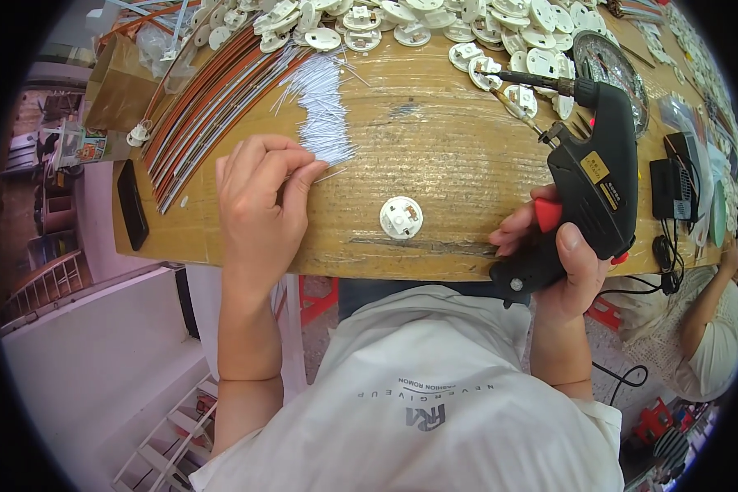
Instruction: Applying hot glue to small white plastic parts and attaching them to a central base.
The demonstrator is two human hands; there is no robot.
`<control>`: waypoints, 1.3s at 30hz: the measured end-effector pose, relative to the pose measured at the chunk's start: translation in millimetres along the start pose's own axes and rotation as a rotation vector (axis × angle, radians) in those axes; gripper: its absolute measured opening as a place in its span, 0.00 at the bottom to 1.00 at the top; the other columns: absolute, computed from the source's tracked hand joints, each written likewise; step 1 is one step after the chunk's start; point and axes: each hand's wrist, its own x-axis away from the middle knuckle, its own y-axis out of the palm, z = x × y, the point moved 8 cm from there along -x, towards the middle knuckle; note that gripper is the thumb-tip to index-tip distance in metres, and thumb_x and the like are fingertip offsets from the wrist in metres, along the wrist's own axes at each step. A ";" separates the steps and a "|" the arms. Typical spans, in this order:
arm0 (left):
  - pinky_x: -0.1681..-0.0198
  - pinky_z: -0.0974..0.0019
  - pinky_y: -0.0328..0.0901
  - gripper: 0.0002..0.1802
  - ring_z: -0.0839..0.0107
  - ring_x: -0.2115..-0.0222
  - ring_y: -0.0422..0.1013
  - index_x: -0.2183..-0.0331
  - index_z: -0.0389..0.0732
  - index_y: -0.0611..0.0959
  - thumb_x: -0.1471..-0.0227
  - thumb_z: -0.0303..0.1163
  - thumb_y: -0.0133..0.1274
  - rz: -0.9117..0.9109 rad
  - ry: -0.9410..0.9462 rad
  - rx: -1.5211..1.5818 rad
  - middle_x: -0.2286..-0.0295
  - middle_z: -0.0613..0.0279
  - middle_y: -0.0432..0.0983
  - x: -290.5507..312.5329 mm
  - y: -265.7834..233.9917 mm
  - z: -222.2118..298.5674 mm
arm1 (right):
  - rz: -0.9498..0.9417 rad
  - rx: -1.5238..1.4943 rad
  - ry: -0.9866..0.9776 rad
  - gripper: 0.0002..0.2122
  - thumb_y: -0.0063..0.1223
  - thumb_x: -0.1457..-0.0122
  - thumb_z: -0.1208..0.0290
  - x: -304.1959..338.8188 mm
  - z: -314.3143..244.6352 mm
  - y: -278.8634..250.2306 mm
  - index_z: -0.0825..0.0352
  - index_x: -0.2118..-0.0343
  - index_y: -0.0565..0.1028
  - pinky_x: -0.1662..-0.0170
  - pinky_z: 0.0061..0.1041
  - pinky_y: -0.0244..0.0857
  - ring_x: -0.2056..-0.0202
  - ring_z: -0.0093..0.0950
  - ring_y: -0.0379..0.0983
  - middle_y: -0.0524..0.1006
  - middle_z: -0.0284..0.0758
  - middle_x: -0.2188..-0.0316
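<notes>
My right hand (570, 258) is wrapped round the grip of a black soldering gun (594, 164) with a red trigger. The gun's metal tip points to the far left, toward loose white discs. My left hand (262, 184) is closed in a pinch at the near end of a pile of short white wires (324, 115). A thin white wire (330, 174) sticks out by its fingertips. Between my hands one round white plastic disc (401, 218), with small metal parts on it, lies on the wooden table (435, 156).
Many white discs (541, 37) are heaped along the far side. Long brown and white strips (213, 98) curve across the left, near a dark phone-like slab (131, 205). At right are a round dark tray (611, 74), a black power box (672, 189) with cable, and another person's arm (709, 299).
</notes>
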 end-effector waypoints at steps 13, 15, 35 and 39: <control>0.68 0.70 0.68 0.08 0.69 0.72 0.75 0.69 0.34 0.85 0.52 0.15 0.67 0.100 -0.056 0.447 0.71 0.58 0.80 12.3 -9.4 2.9 | 0.004 0.036 -0.012 0.28 0.49 0.39 0.57 1.0 -2.4 0.5 0.81 0.47 0.69 0.67 0.29 0.76 0.71 0.37 0.81 0.81 0.48 0.69; 0.70 0.71 0.68 0.10 0.71 0.72 0.75 0.66 0.33 0.86 0.53 0.13 0.67 0.101 -0.043 0.567 0.72 0.58 0.80 17.8 -6.3 14.5 | -0.017 0.060 -0.008 0.29 0.50 0.40 0.55 3.1 -2.8 1.5 0.81 0.48 0.69 0.68 0.29 0.76 0.71 0.37 0.81 0.80 0.48 0.69; 0.66 0.64 0.65 0.11 0.63 0.70 0.71 0.69 0.37 0.85 0.59 0.17 0.65 0.040 -0.132 0.512 0.70 0.61 0.76 39.8 24.9 26.1 | -0.102 0.346 0.127 0.14 0.67 0.58 0.69 39.6 -20.7 5.1 0.71 0.69 0.81 0.70 0.24 0.67 0.76 0.27 0.76 0.81 0.33 0.76; 0.66 0.64 0.64 0.12 0.64 0.70 0.72 0.69 0.37 0.83 0.59 0.16 0.65 0.062 -0.070 0.506 0.69 0.62 0.77 38.9 25.1 26.3 | -0.060 0.388 0.116 0.14 0.67 0.57 0.68 40.4 -25.3 7.5 0.70 0.69 0.81 0.68 0.25 0.68 0.75 0.27 0.76 0.81 0.34 0.76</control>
